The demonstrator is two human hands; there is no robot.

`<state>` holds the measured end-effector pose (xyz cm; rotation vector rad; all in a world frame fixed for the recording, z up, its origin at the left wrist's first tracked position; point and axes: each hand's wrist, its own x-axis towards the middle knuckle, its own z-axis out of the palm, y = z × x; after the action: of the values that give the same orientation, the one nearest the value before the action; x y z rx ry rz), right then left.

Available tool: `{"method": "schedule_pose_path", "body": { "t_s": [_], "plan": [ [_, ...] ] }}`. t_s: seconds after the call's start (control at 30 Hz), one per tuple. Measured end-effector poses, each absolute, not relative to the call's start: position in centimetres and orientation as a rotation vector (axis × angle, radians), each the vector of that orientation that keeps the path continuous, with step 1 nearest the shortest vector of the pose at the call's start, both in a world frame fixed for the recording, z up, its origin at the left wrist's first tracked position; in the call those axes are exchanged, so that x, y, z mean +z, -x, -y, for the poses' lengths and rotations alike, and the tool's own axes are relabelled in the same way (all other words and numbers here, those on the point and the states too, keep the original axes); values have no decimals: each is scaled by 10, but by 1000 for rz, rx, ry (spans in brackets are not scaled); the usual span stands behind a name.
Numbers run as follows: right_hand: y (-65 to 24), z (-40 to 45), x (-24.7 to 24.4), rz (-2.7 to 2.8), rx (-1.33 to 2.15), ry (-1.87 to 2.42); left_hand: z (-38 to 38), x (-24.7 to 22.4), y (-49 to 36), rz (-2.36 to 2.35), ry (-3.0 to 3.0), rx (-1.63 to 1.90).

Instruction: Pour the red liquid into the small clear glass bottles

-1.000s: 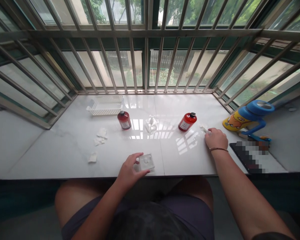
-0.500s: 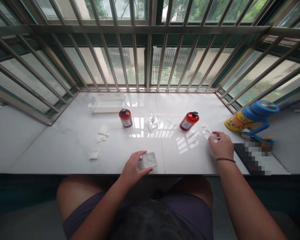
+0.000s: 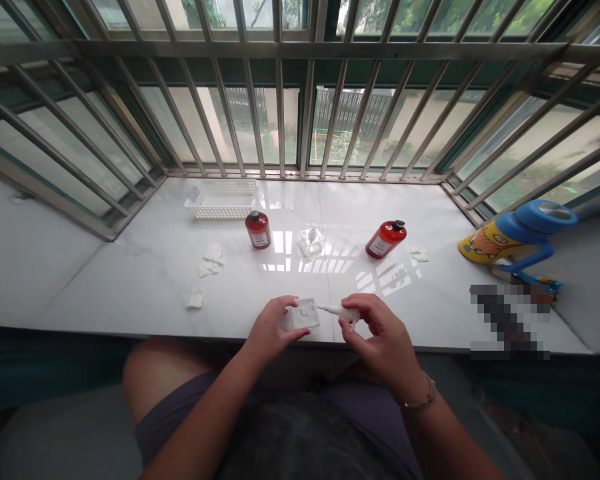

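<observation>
My left hand (image 3: pixel 275 328) grips a small clear square box (image 3: pixel 305 315) by its near and far edges, close to the table's front edge. Inside the box a small round shape shows. To its right, my right hand (image 3: pixel 375 327) pinches a small white tube (image 3: pixel 347 313) between thumb and fingers. The tube's narrow tip points left, at the box's right edge; whether it touches is too small to tell. Beyond the hands stands a red bottle (image 3: pixel 258 231) with a black cap, and another red bottle (image 3: pixel 385 239) leans to the right. Crumpled clear plastic (image 3: pixel 311 242) lies between them.
A white perforated basket (image 3: pixel 223 201) sits at the back left. Crumpled white tissues (image 3: pixel 211 260) and a smaller tissue piece (image 3: pixel 195 299) lie at left, another tissue (image 3: pixel 419 253) at right. A blue and yellow flask (image 3: pixel 513 233) stands at the right, before a blurred dark object. Window bars edge the table.
My right hand has come from the right side to beside the box, bringing the white tube. My left hand still holds the box. The view has shifted slightly.
</observation>
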<state>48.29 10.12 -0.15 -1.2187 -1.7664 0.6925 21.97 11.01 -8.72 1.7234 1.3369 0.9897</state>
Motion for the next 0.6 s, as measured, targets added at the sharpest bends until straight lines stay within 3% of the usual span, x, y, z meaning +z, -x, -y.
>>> {"method": "schedule_pose_path", "body": {
  "t_s": [0.33,0.6],
  "plan": [
    [-456,-105,14,2086,626,1157,-110,-83,-222,-1362,-1618,955],
    [-432,-115,-20,2092,655,1159,-111,-86,-222,-1404,-1628,928]
  ]
}}
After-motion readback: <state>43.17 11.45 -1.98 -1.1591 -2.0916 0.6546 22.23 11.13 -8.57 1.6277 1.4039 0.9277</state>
